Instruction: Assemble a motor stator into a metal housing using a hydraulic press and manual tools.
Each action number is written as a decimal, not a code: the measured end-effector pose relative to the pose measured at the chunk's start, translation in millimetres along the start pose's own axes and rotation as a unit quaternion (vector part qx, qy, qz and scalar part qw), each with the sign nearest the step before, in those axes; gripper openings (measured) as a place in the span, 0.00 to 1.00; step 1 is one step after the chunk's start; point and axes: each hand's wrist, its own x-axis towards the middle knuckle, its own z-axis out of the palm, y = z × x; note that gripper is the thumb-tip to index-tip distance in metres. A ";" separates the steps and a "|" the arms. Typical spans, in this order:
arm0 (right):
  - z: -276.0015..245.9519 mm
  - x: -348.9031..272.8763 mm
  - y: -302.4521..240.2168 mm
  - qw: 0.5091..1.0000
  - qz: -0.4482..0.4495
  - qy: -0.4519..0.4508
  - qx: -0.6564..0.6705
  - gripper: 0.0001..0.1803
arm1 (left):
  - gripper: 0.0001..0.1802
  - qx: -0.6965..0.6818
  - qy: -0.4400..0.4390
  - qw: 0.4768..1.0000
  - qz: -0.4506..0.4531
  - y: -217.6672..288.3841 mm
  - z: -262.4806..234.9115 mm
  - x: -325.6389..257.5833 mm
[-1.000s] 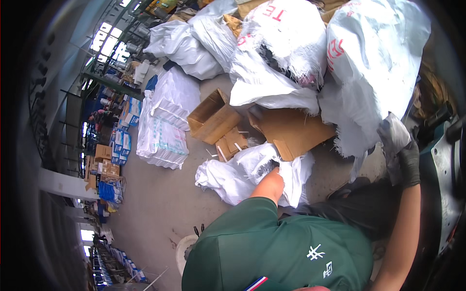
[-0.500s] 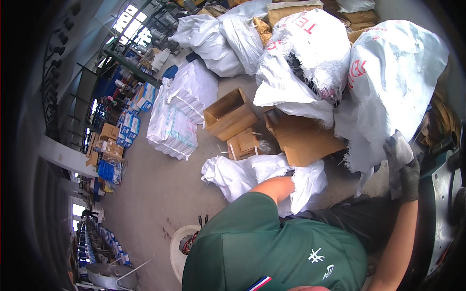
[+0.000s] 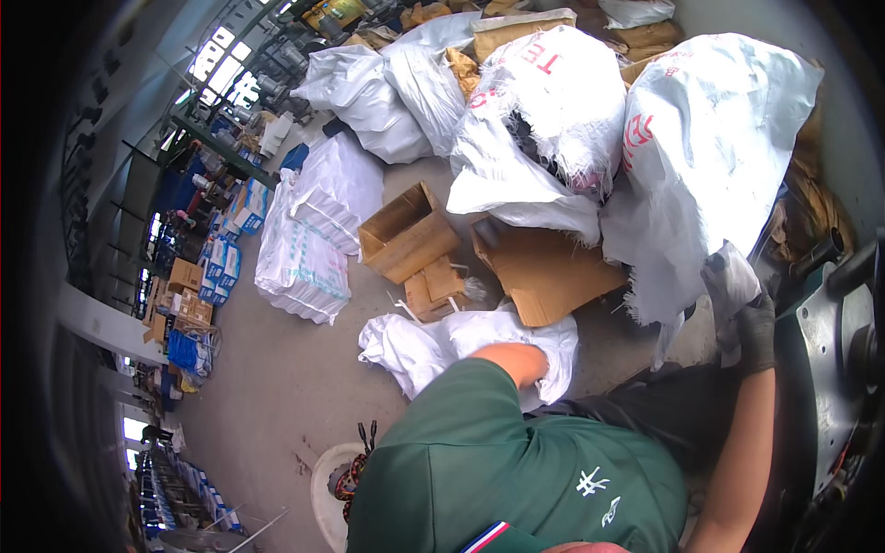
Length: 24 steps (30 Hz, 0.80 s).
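My left forearm [image 3: 518, 361] reaches into a crumpled white woven sack [image 3: 410, 348] on the floor. The sack covers that hand, so its fingers are hidden. On the right, my right hand [image 3: 757, 330] wears a dark grey glove. Its fingers are closed on a greyish-white flap [image 3: 730, 281] at the lower end of a large white sack [image 3: 724, 138] with red print. That large sack stands full, with a frayed lower edge. Just beyond the crumpled sack lies an opened brown cardboard carton [image 3: 548, 272].
An open cardboard box [image 3: 410, 235] and a smaller carton [image 3: 433, 288] lie ahead. Another stuffed white sack [image 3: 558, 101] leans beside the large one. Wrapped white bundles [image 3: 304, 267] stand left. A metal machine part [image 3: 834, 359] borders my right side; a round white tub [image 3: 327, 479] is lower left.
The whole view has shifted, so the scene sits a little further left. My left forearm remains in the crumpled sack, and my right hand stays at the large sack's flap.
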 end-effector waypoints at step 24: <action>8.6 -17.0 -21.8 0.998 -0.041 -0.015 -0.047 0.28 | 0.32 -0.130 0.256 0.949 -0.129 -59.1 -59.8 218.4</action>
